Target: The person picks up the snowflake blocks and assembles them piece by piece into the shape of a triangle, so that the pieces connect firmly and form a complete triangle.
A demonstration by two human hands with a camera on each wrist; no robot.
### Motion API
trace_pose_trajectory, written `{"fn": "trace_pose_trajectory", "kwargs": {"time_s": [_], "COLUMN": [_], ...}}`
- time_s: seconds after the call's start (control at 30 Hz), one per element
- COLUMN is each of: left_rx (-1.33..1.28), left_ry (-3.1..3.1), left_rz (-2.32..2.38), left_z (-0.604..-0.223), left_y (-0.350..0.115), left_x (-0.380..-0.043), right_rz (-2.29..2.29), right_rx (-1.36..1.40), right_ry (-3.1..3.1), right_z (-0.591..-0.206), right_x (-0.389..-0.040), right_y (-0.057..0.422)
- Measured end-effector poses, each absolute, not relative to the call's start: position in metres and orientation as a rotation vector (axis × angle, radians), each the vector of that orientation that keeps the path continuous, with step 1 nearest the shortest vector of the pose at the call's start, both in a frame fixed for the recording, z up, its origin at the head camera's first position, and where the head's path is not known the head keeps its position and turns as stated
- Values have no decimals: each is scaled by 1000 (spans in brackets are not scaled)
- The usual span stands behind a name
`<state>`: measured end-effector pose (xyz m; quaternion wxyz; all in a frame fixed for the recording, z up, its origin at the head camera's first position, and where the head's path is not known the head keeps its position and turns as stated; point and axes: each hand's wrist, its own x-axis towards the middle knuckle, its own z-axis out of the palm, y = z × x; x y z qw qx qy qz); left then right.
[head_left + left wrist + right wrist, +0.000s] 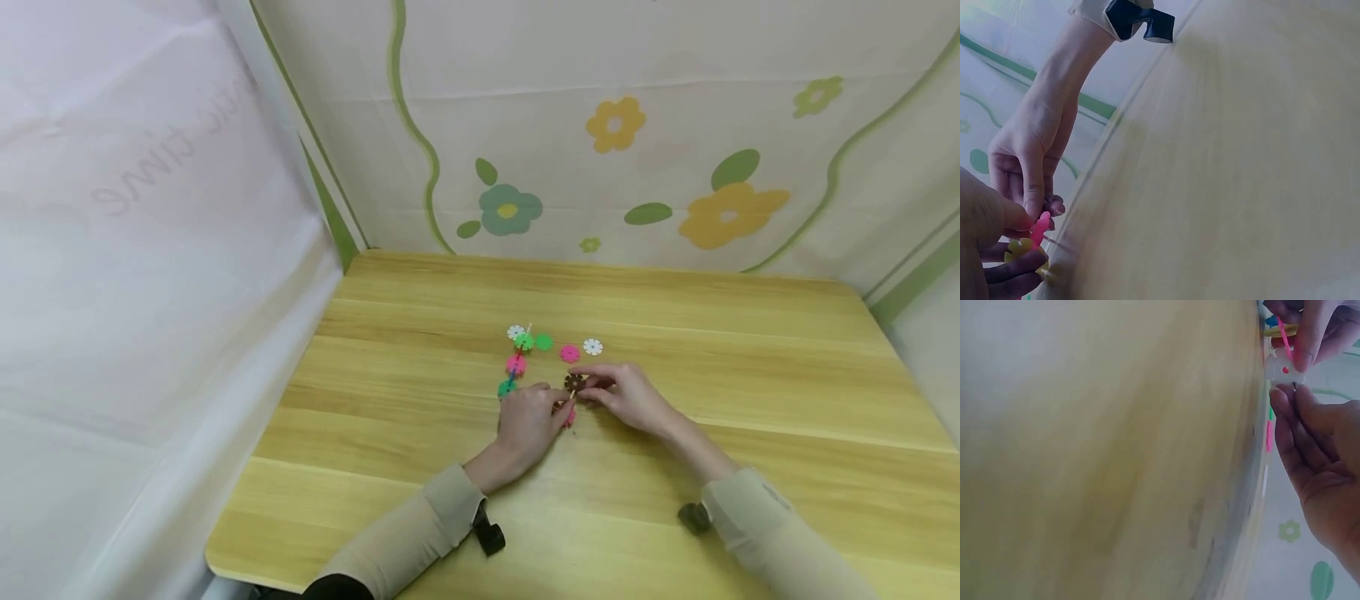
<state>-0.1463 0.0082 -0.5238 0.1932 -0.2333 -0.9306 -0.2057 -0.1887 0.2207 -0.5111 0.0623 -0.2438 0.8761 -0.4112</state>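
Both hands meet over the table around small notched plastic snowflake discs. My left hand grips a joined chain of them, its thumb against a whitish disc. Beside its fingers are a pink disc and a yellow disc. The chain runs back past a teal disc, a pink disc and a green disc. With thumb and fingertips my right hand pinches a dark brown disc at the whitish disc's edge. Fingers hide how the two discs meet.
Loose on the wooden table behind the hands lie a flat green disc, a pink disc and a white disc. A flower-printed curtain hangs behind the far edge, with a white sheet at the left.
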Motion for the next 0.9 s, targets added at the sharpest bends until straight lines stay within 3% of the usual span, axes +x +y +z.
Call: {"fn": "trace_pose_trajectory", "kwargs": {"time_s": [0.33,0.67,0.9], "left_rx": [-631,-622,-615], "left_ry": [-2626,-2639,-2616], "left_rz": [-516,-583,-599], "left_z": [-525,-526,-526], "left_y": [10,13,14], "left_x": [-148,-149,-149], "right_rz": [-1393,-1159,-1209], "right_rx": [-662,-835,-790], "right_ry": [2446,2720,2713], "right_z": [-520,-514,-518], "right_x": [-200,-195,-196], "right_y": [217,223,223]}}
